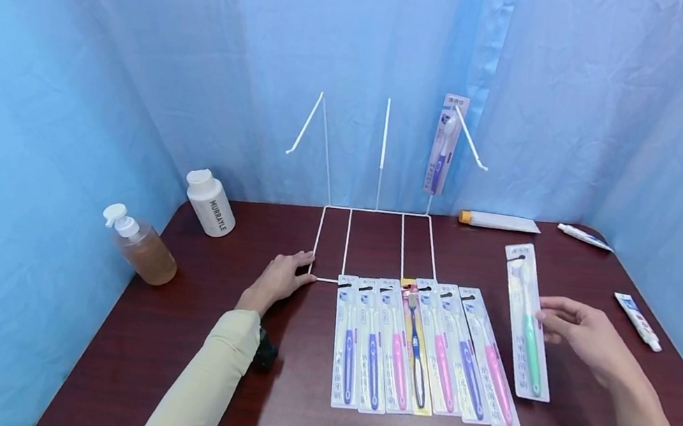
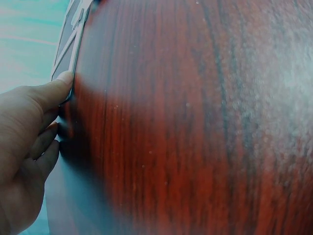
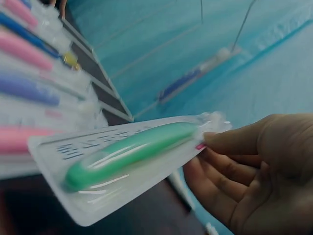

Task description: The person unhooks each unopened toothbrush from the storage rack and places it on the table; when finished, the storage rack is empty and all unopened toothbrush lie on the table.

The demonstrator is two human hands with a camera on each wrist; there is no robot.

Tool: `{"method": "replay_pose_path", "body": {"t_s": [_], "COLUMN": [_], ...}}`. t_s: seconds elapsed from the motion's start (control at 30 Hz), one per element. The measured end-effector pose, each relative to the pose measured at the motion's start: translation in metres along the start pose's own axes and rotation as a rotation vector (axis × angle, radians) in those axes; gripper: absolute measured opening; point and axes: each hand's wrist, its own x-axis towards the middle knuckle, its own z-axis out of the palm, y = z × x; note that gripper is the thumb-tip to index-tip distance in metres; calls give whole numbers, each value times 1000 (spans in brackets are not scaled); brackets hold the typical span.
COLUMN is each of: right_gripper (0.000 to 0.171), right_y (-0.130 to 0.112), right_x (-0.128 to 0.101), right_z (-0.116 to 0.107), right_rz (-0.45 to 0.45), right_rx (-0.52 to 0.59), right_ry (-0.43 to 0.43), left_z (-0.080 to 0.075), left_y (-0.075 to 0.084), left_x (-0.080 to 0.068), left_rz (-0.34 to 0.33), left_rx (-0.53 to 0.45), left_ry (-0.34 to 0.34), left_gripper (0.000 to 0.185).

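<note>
My right hand (image 1: pixel 587 337) pinches a packaged green toothbrush (image 1: pixel 529 340) by the edge of its blister pack, held up beside the row; the right wrist view shows thumb and fingers on the pack (image 3: pixel 129 152). At its front left corner, the white wire display rack (image 1: pixel 377 211) is held by my left hand (image 1: pixel 279 280), the thumb on the wire. From the rack's right hook hangs a packaged purple toothbrush (image 1: pixel 440 164). The other two hooks carry nothing. Several packaged toothbrushes (image 1: pixel 400 367), purple, pink and one dark blue, lie side by side in front of the rack.
A pump bottle (image 1: pixel 147 253) and a white bottle (image 1: pixel 213 209) stand on the left. Toothpaste tubes lie at the back right (image 1: pixel 501 222), far right corner (image 1: pixel 585 236) and right edge (image 1: pixel 637 321). Blue curtains (image 1: pixel 258 56) surround the dark wooden table (image 1: pixel 287 411).
</note>
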Motion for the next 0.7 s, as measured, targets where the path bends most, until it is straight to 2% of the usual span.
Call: {"method": "replay_pose_path", "body": {"t_s": [0.23, 0.4, 0.5, 0.7], "right_gripper": [55, 53, 50, 40], "right_y": [41, 46, 43, 33], "right_x": [4, 8, 9, 7], "right_z": [4, 14, 19, 24], "right_rz": [94, 140, 146, 129], "right_rx": [47, 74, 22, -195], "right_ry": [-194, -218, -205, -163], "left_z": [-1, -2, -2, 0], "left_y": [2, 3, 2, 2], "left_x": [0, 1, 1, 1], "left_rz": [-12, -8, -8, -13], "left_rx": [2, 4, 9, 13], "left_ry": [-11, -11, -3, -11], "left_gripper": [56, 56, 55, 55]}}
